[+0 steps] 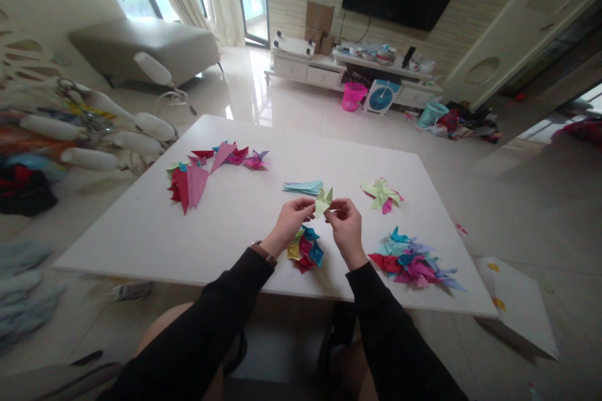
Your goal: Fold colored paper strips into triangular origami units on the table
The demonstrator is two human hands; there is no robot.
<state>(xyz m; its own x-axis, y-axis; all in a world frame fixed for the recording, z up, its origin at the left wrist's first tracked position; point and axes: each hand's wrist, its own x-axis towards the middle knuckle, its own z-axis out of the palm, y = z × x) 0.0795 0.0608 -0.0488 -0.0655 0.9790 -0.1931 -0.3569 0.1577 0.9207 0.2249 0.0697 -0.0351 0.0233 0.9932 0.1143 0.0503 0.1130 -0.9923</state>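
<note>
A pale green folded origami piece (323, 202), shaped like a paper crane, is held up over the white table between both hands. My left hand (292, 219) pinches its left side, and my right hand (347, 225) pinches its right side. Just beyond them lies a flat stack of light blue folded paper (303, 187). Below the hands sits a cluster of small paper boats or cups (305, 250) in yellow, blue and red, partly covered by my left hand. A pile of coloured paper cranes (414, 261) rests right of my right hand.
Several pale green cranes (382, 194) lie at the right of the table (226, 225). Pink and red folded papers (195, 183) lie at the left. Beyond the table stand a pink basket (352, 96), a blue fan (381, 96) and a low cabinet (308, 72).
</note>
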